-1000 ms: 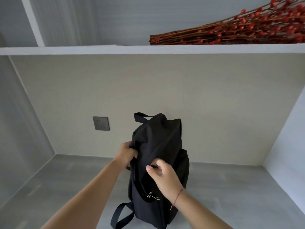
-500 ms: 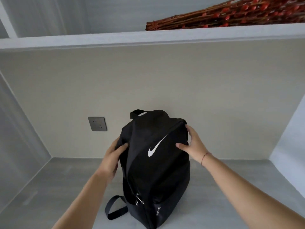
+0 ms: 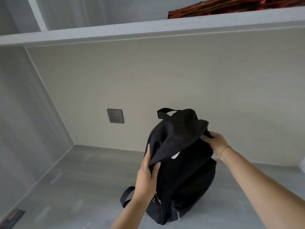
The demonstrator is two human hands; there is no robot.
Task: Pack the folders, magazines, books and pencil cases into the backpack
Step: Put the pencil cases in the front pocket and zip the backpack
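**Black backpack held by 2 hands on a grey table**

Black fabric backpack stands upright on a grey table, set in an alcove near the beige back wall. The left hand is clamped on a loose fold of the front flap, thumb over the cloth and fingers behind it. The right hand is closed on the bag's upper right edge, a thin bracelet at the wrist. The 2 hands are well apart, 1 on each side. A carry loop sticks up at the top, and a strap curls out at the lower left. A grey wall socket sits left of the bag. Above, a white shelf carries red-brown dried twigs.
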